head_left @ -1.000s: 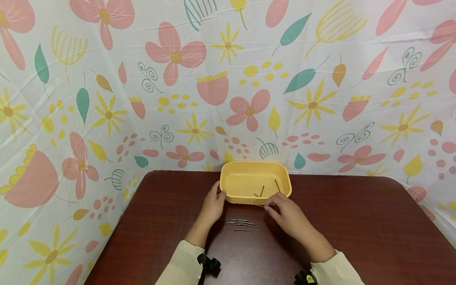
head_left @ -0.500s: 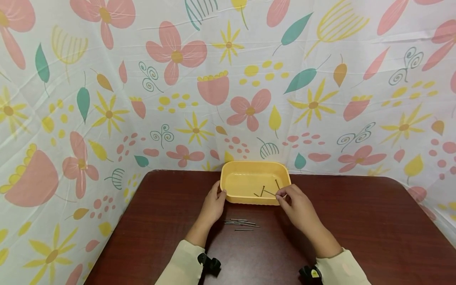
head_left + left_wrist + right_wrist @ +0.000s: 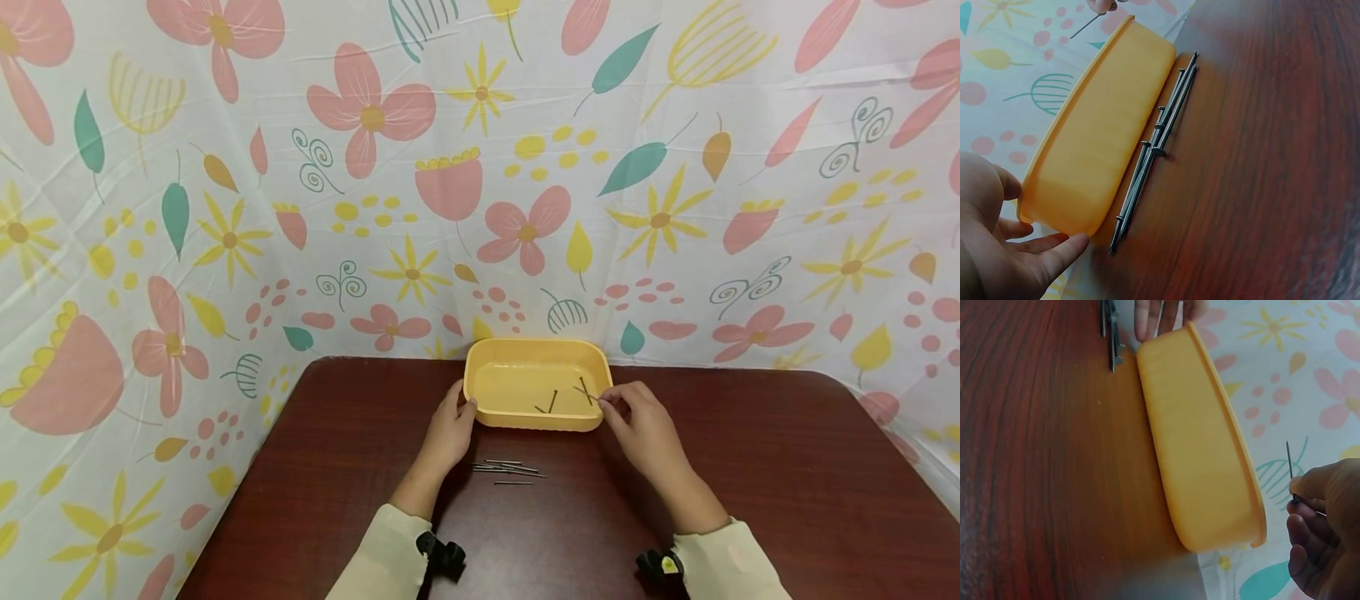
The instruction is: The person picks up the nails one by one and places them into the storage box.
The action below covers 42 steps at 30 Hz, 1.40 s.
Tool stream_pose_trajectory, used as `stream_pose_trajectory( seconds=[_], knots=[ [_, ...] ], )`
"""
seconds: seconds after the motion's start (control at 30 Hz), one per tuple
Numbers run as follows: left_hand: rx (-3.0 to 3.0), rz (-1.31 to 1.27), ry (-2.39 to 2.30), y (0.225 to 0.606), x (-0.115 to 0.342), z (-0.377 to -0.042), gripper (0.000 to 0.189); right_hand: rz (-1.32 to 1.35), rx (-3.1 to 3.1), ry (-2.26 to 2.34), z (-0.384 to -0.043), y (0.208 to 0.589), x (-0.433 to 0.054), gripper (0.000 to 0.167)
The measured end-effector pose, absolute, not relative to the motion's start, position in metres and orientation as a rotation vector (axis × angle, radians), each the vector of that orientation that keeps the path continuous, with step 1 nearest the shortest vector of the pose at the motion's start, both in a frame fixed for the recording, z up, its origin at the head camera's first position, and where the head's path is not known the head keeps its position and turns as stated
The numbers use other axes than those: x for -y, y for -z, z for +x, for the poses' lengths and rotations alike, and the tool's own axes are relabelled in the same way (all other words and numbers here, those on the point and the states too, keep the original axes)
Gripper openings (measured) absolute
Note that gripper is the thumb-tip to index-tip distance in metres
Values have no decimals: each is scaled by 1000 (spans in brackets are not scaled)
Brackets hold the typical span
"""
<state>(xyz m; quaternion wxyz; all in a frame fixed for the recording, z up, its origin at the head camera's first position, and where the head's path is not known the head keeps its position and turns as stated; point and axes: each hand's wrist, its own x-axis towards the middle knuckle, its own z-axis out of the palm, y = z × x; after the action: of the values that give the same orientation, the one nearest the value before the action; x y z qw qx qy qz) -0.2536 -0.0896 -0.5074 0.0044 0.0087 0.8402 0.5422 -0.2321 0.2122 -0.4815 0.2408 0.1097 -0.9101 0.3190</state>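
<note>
A shallow yellow plastic tray (image 3: 525,423) stands at the far side of the table. My left hand (image 3: 448,429) grips its left end, thumb at the front corner and fingers along the side, as the left wrist view shows (image 3: 1007,240). Over the tray's right end, my right hand (image 3: 647,423) pinches a nail (image 3: 1289,461) near its head between thumb and fingers, the point extending over the inside. A few nails (image 3: 553,402) lie in the right part of the tray. Several more nails (image 3: 1154,150) lie in a loose pile on the table in front of it.
The dark reddish-brown wooden table (image 3: 750,467) extends to both sides and toward the body. A white cloth (image 3: 480,300) printed with flowers and leaves hangs right behind the tray and along the sides.
My right hand has moved right and up, from the tray's front wall to its right rim, lifting the nail over the inside. My left hand and the tray stay where they were.
</note>
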Motion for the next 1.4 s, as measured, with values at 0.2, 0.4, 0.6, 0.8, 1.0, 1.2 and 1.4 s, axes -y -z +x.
stream_pose_trajectory(
  seconds=[0.2, 0.4, 0.6, 0.8, 1.0, 1.2, 1.4],
  knots=[
    [-2649, 9, -1690, 509, 89, -254, 59, 294, 2485, -875, -234, 485, -214, 4],
    [-2640, 21, -1708, 510, 89, -254, 60, 295, 2480, -882, -235, 487, -214, 4],
    [-2636, 13, -1703, 509, 89, -254, 60, 301, 2491, -896, -236, 487, -213, 26],
    [-2645, 13, -1695, 508, 89, -253, 60, 292, 2497, -928, -238, 485, -213, 65],
    [-2661, 25, -1689, 508, 89, -254, 59, 275, 2529, -954, -237, 484, -214, 67],
    [-2657, 20, -1686, 507, 88, -254, 59, 283, 2539, -954, -237, 484, -214, 67],
    [-2651, 18, -1687, 506, 89, -253, 60, 298, 2541, -947, -236, 484, -213, 63]
  ],
)
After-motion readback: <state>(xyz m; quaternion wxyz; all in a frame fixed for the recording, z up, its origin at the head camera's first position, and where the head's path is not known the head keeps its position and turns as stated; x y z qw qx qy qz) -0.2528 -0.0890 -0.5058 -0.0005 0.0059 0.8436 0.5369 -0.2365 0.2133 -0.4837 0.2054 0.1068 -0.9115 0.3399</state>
